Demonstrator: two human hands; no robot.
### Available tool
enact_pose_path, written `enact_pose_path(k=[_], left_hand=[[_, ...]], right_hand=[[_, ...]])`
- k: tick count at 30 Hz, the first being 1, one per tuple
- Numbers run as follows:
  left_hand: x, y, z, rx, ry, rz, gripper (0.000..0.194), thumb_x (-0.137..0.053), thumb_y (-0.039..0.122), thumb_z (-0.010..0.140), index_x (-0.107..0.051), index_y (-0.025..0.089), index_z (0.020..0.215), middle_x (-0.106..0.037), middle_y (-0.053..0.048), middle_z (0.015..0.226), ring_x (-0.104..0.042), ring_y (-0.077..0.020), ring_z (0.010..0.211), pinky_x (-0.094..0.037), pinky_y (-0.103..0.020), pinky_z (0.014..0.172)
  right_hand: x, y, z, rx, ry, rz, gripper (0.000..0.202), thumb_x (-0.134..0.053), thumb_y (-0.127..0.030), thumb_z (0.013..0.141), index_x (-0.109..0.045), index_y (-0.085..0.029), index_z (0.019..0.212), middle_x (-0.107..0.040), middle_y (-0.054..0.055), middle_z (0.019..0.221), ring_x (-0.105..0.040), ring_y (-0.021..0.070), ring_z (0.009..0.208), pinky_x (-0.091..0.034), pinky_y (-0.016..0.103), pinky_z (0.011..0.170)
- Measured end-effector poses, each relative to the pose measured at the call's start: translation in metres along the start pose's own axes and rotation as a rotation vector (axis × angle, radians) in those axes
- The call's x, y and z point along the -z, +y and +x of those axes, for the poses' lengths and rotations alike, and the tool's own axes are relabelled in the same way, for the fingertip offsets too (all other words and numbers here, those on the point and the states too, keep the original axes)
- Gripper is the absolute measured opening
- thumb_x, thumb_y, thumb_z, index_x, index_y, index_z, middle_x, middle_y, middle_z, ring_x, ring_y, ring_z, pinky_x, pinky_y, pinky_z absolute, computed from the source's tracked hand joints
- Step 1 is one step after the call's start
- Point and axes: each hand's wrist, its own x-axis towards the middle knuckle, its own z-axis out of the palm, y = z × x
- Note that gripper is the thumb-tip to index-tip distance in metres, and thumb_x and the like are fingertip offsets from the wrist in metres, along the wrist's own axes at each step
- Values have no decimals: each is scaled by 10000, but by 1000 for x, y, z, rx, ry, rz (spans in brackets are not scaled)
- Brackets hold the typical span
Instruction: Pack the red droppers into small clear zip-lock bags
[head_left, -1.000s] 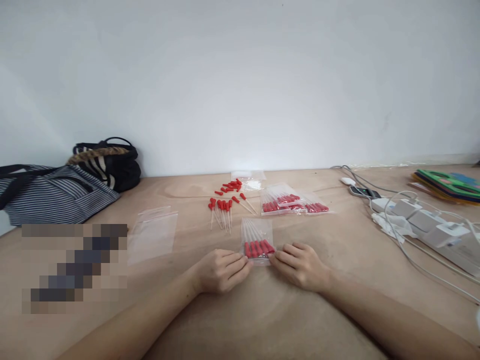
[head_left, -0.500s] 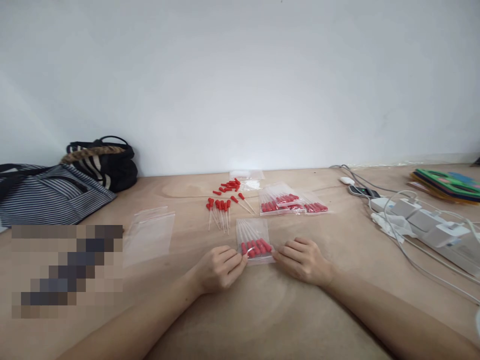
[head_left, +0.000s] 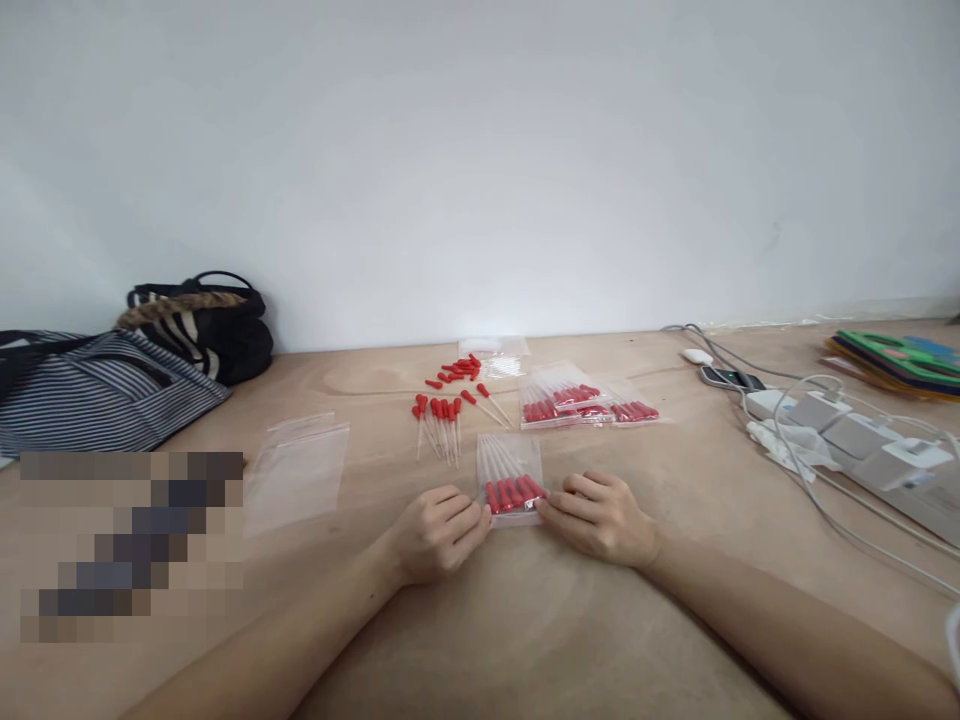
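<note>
A clear zip bag (head_left: 510, 465) lies flat in front of me, with several red-capped droppers inside, caps toward me. My left hand (head_left: 441, 535) pinches its near left corner, and my right hand (head_left: 598, 520) pinches the near right corner. Behind the bag are loose red-capped droppers (head_left: 442, 420) with thin clear stems. Farther back is a small pile of red caps (head_left: 463, 368) beside a bag of clear tubes (head_left: 501, 366). Filled bags (head_left: 562, 403) overlap behind to the right. Flat bags with nothing in them (head_left: 300, 475) lie on the left.
A striped bag (head_left: 112, 390) and a black bag (head_left: 217, 335) stand at the far left, behind a pixelated patch. On the right are a power strip with white plugs (head_left: 855, 430), cables, a small black device (head_left: 731, 379) and stacked colored sheets (head_left: 900, 360).
My right hand has shifted slightly left along the bag's near edge. The bag sits a little farther right, and its droppers lie slightly differently.
</note>
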Motion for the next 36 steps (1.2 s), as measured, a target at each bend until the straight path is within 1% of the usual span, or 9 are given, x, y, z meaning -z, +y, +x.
enact_pose_path(k=[5,11,14,18,24,27,31,33,36], left_hand=[[2,-1,0,-26,5,-11,163,-457,20,838,-583,96,769,-614,-19,598,-569,-114,519,-475,-239,484],[1,0,-1,-14,22,-8,148,-463,8,827,-577,89,780,-612,-17,585,-547,-107,477,-462,-238,459],[-1,0,-2,-26,25,-11,132,-473,11,823,-575,86,782,-611,-15,581,-550,-108,482,-462,-237,462],[0,-2,-1,-10,33,12,142,-455,39,847,-575,106,808,-616,-8,608,-575,-107,539,-484,-238,514],[4,-3,1,-25,30,25,201,-407,15,854,-580,96,794,-622,-24,614,-581,-123,548,-484,-265,523],[1,-2,-1,-33,52,22,181,-435,17,846,-584,92,777,-613,-22,596,-564,-115,518,-471,-257,510],[-1,-3,-2,-38,60,12,187,-430,18,852,-585,80,770,-609,-28,596,-560,-115,514,-474,-263,519],[-2,-3,-3,-32,61,-1,184,-434,24,854,-584,82,766,-613,-29,609,-565,-116,526,-477,-267,529],[-3,-4,-3,-20,61,-8,127,-473,39,844,-590,74,807,-638,-44,672,-590,-133,593,-488,-280,558]], right_hand=[[-4,0,0,63,20,6,105,-521,-123,827,-599,-130,757,-624,-6,665,-495,89,609,-276,264,520],[-6,-4,6,26,57,-46,25,-580,-162,798,-604,-158,800,-624,-29,683,-472,90,604,-257,269,510],[-10,-6,11,67,61,-54,82,-538,-130,821,-604,-138,774,-601,-24,663,-488,91,642,-253,268,508],[-14,-6,12,117,67,-57,177,-478,-78,848,-599,-129,728,-589,-15,685,-514,79,701,-280,258,532],[-15,-7,19,78,83,-105,72,-541,-139,824,-612,-153,820,-603,-7,721,-522,103,724,-302,262,533],[-20,-9,24,106,77,-106,128,-503,-121,841,-610,-144,775,-588,-1,695,-530,108,746,-315,259,538],[-26,-10,24,145,77,-90,184,-469,-90,855,-598,-147,738,-568,-12,684,-521,89,733,-335,248,566],[-27,-9,23,142,74,-83,185,-461,-102,865,-590,-153,744,-559,-15,678,-514,85,723,-337,247,575],[-28,-9,23,129,73,-60,173,-471,-120,861,-583,-149,732,-549,-15,659,-511,93,708,-334,253,575]])
